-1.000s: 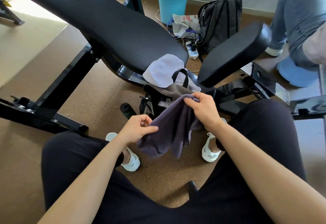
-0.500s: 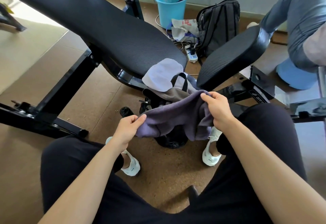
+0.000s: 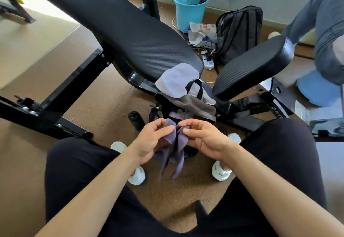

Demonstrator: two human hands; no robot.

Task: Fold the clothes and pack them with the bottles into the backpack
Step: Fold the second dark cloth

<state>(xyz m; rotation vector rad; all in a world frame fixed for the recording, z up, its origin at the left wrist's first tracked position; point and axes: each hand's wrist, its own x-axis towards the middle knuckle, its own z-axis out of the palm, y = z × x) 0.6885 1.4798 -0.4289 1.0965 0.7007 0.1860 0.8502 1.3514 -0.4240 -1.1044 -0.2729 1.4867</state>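
A purple-grey cloth (image 3: 175, 149) hangs folded between my hands, above the floor between my knees. My left hand (image 3: 151, 141) pinches its top corners from the left. My right hand (image 3: 202, 138) pinches the same top edge from the right, fingertips almost touching the left hand. Just beyond them stands an open dark backpack (image 3: 186, 108) with grey and white clothes (image 3: 178, 82) heaped on its mouth. A dark bottle (image 3: 136, 120) stands on the floor to the backpack's left.
A black weight bench (image 3: 119, 24) slants across the back, its seat pad (image 3: 253, 65) at right. Behind are a blue bucket (image 3: 189, 7), a second black backpack (image 3: 240, 31), a plastic bag and a power strip. Another person sits at far right.
My hands came together, bringing the cloth's two ends to meet so it now hangs doubled and narrower. The cloth dropped slightly lower in front of the backpack.
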